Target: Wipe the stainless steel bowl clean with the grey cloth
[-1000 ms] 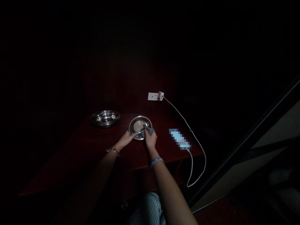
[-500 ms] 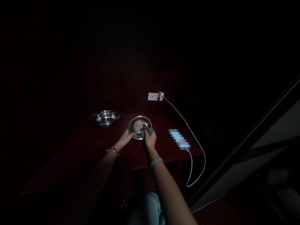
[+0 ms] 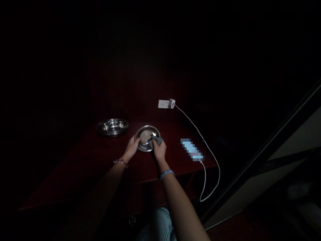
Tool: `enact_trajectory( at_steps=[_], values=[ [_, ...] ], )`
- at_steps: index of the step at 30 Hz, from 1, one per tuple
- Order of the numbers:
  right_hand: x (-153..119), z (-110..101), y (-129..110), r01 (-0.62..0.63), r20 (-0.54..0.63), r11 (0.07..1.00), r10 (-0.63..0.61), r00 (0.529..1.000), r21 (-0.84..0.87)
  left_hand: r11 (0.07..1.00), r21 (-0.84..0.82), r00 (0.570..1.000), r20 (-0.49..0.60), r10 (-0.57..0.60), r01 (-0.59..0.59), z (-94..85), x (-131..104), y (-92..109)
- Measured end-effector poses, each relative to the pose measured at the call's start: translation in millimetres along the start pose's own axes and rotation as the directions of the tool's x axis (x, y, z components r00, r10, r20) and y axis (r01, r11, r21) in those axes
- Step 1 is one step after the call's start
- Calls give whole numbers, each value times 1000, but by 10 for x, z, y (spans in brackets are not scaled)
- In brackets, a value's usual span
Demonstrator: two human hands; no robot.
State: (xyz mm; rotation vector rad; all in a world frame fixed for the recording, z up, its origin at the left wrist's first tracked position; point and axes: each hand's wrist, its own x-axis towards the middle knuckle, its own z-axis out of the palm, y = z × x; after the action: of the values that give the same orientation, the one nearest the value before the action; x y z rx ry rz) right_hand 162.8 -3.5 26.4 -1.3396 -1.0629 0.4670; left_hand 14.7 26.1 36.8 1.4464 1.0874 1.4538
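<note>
A shiny round metal plate (image 3: 146,136) is held above the dark red table, tilted towards me. My left hand (image 3: 131,148) grips its left rim, thumb on top and the other fingers hidden beneath. Closed around a grey cloth (image 3: 157,140), my right hand (image 3: 159,150) presses it against the plate's lower right rim. Part of the cloth lies over the inside of the plate. To the left, a stack of similar metal plates (image 3: 112,127) rests on the table.
The dark red table (image 3: 100,160) ends at a front edge near my knees. A blurred-out lit phone (image 3: 192,149) lies on the right, joined by a white cable (image 3: 212,150) to a charger (image 3: 172,103) in the wall socket (image 3: 163,104). The cable loops past the table's right edge.
The plate has shifted slightly left and towards me, with both hands on it. My left thumb has moved up along the left rim; the cloth has moved slightly left with my right hand.
</note>
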Motion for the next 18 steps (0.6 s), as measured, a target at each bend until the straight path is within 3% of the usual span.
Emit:
enact_trajectory(
  at_steps=[13, 18],
  values=[
    [-18, -35, -8, 36, -19, 999, -36, 999, -36, 992, 1, 992, -30, -125, 125, -4, 17, -77],
    [-17, -37, -8, 18, -26, 997, -20, 999, -81, 994, -24, 995, 0, -105, 105, 3, 23, -69]
  ],
)
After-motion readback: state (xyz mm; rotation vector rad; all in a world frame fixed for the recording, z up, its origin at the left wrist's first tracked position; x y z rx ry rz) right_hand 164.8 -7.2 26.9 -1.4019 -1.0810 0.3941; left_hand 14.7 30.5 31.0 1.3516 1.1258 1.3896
